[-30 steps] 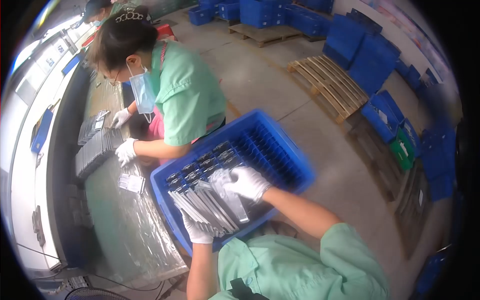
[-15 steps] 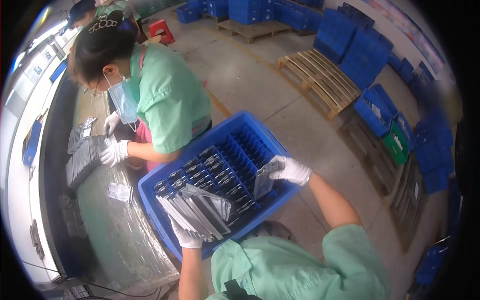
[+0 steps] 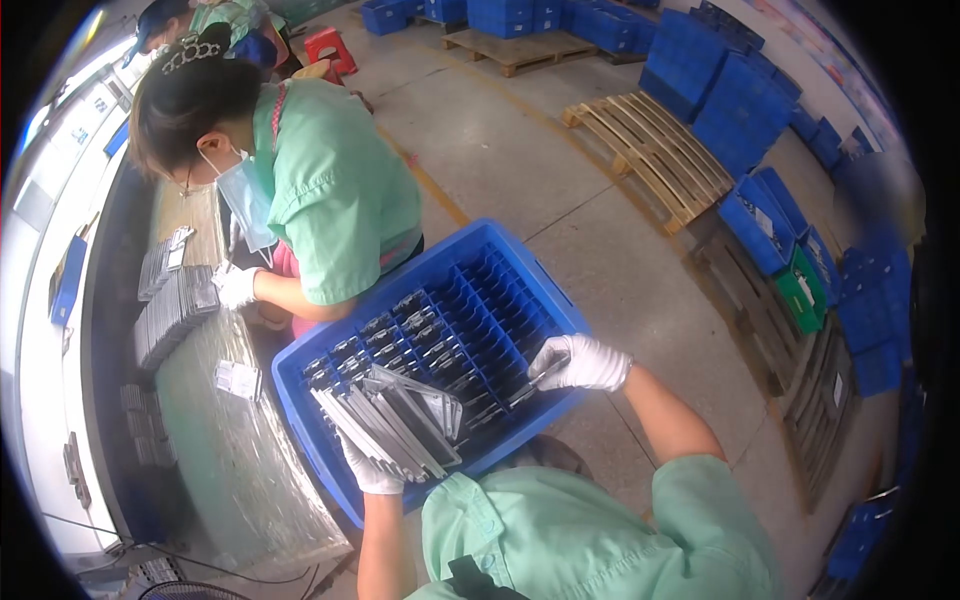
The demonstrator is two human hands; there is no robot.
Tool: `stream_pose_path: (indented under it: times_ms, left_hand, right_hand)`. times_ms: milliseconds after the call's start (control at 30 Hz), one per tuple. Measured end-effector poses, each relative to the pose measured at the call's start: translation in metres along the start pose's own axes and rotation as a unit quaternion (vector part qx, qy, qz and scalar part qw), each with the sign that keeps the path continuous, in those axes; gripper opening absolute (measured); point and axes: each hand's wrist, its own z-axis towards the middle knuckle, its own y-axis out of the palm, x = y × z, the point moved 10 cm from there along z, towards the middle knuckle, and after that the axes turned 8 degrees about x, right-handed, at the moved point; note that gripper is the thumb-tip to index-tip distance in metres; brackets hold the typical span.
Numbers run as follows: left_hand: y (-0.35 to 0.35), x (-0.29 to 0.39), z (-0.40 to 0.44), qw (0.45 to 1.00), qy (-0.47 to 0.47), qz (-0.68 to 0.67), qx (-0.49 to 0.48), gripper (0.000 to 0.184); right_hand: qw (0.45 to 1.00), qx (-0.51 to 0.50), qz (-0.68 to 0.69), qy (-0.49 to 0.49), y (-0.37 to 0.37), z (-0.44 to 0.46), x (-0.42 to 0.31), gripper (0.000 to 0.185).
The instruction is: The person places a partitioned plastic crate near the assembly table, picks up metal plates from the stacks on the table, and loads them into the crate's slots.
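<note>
A blue crate (image 3: 295,400) divided into narrow slots stands in front of me, with several thin metal parts (image 3: 420,325) upright in its left and middle rows. My left hand (image 3: 372,468), in a white glove, is closed round a fanned stack of flat metal frames (image 3: 385,425) over the near left of the crate. At the crate's right side, my right hand (image 3: 580,362), also gloved, pinches the top edge of a metal plate (image 3: 522,394) that sits down in a slot. Most of that plate is hidden.
A co-worker (image 3: 330,190) in a green shirt handles stacked metal plates (image 3: 175,315) on the bench (image 3: 230,470) at the left. Another plate (image 3: 238,379) lies nearer. Wooden pallets (image 3: 655,155), blue bins (image 3: 755,225) and a red stool (image 3: 330,50) stand on the floor.
My right hand took a plate from the stack to the crate's right side, and the plate has gone down into a slot. My left hand has stayed with the stack. The co-worker's hands have shifted.
</note>
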Motion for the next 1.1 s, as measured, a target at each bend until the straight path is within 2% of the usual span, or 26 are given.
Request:
stream_pose_path:
  times_ms: [100, 233, 333, 367, 400, 467, 500, 533, 600, 633, 667, 700, 800, 867, 900, 1000, 1033, 1067, 1100]
  left_hand:
    - [0.007, -0.004, -0.004, 1.0, -0.008, 0.007, -0.014, 0.05]
    - [0.016, -0.007, -0.009, 1.0, -0.013, 0.007, -0.027, 0.05]
    - [0.016, -0.01, -0.007, 1.0, -0.011, -0.01, -0.005, 0.052]
    - [0.014, -0.013, -0.004, 1.0, -0.013, -0.016, -0.003, 0.052]
    - [0.009, -0.015, -0.001, 1.0, -0.015, -0.022, 0.001, 0.051]
    - [0.013, -0.019, -0.002, 1.0, -0.019, -0.021, 0.004, 0.05]
    - [0.016, -0.023, -0.002, 1.0, -0.021, -0.015, 0.001, 0.05]
    - [0.021, -0.026, -0.002, 1.0, -0.023, -0.009, -0.002, 0.049]
    - [0.023, -0.037, 0.0, 0.997, -0.059, -0.029, -0.031, 0.048]
    - [0.027, -0.039, 0.0, 0.998, -0.055, -0.023, -0.037, 0.048]
    - [0.032, -0.044, 0.001, 0.998, -0.053, -0.017, -0.044, 0.048]
    - [0.031, -0.048, 0.002, 0.998, -0.056, -0.02, -0.036, 0.047]
    - [0.022, -0.055, 0.006, 0.998, -0.061, -0.011, -0.004, 0.046]
    - [0.016, -0.054, 0.002, 0.998, -0.057, -0.019, -0.005, 0.047]
    - [0.014, -0.053, 0.001, 0.998, -0.055, -0.023, -0.004, 0.047]
    - [0.024, -0.052, -0.004, 0.998, -0.048, -0.02, -0.037, 0.048]
    - [0.02, -0.052, -0.003, 0.999, -0.042, -0.008, -0.016, 0.048]
    - [0.021, -0.053, -0.003, 0.999, -0.048, -0.009, -0.021, 0.048]
    - [0.019, -0.054, -0.003, 0.998, -0.055, -0.009, -0.027, 0.048]
  right_hand:
    - [0.999, 0.047, -0.011, -0.017, -0.011, 0.002, -0.009, 0.018]
    - [0.991, 0.054, 0.022, -0.118, -0.012, 0.003, -0.036, 0.018]
    - [0.988, 0.01, -0.111, -0.107, 0.004, 0.013, -0.029, 0.017]
    - [0.975, 0.001, -0.195, -0.105, 0.009, 0.018, -0.022, 0.018]
    - [0.961, -0.006, -0.236, -0.145, 0.017, 0.02, -0.023, 0.019]
    - [0.94, -0.04, -0.31, -0.139, 0.032, 0.023, -0.013, 0.034]
    - [0.889, -0.021, -0.386, -0.246, 0.04, 0.021, -0.025, 0.056]
    - [0.881, 0.008, -0.419, -0.218, 0.042, 0.026, -0.031, 0.078]
    - [0.959, 0.037, -0.246, -0.137, 0.044, 0.053, -0.031, 0.078]
    - [0.992, -0.004, -0.11, -0.055, 0.06, 0.066, -0.023, 0.074]
    - [0.998, -0.044, 0.03, 0.027, 0.078, 0.076, -0.018, 0.072]
    - [0.978, -0.129, 0.149, 0.069, 0.1, 0.069, -0.04, 0.064]
    - [0.985, -0.159, 0.058, 0.045, 0.115, 0.104, -0.009, 0.058]
    - [0.989, -0.139, -0.014, 0.044, 0.101, 0.107, 0.0, 0.056]
    - [0.992, -0.122, 0.011, 0.037, 0.096, 0.111, 0.007, 0.046]
    - [0.992, -0.094, -0.011, 0.085, 0.086, 0.099, -0.005, 0.036]
    - [0.995, -0.068, -0.023, 0.073, 0.086, 0.101, -0.009, 0.032]
    - [0.993, -0.036, -0.114, -0.011, 0.086, 0.105, -0.027, 0.039]
    - [0.987, -0.026, -0.154, 0.022, 0.088, 0.108, -0.024, 0.04]
